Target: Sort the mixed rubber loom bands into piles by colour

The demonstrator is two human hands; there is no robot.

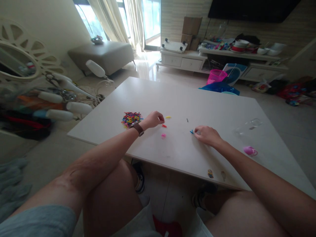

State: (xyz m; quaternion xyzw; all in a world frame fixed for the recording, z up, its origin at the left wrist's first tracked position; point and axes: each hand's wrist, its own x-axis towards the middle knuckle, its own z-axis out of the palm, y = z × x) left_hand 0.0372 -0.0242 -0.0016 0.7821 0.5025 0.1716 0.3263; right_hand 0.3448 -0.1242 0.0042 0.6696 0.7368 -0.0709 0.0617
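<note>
My left hand (pixel 154 119), with a watch (pixel 137 128) on its wrist, is closed in a pinch just above a few small red bands (pixel 164 126). What its fingertips hold is too small to make out. Beside that wrist lies a heap of small multicoloured bands (pixel 130 119), which look like rubber hair ties. My right hand (pixel 206 134) rests low over the table, fingers pinched together next to small blue bands (pixel 191 131); anything inside them is hidden. Between the hands are a yellow bunch (pixel 168 117), a pink bunch (pixel 163 136) and a black piece (pixel 187 120).
The white table (pixel 158 95) carries a clear jar (pixel 248 126) on its side and a pink-purple object (pixel 250 150) at the right. Two stickers, one a yellow cartoon figure (pixel 210 173), are by the near edge. A lamp (pixel 95 68) stands left of the table.
</note>
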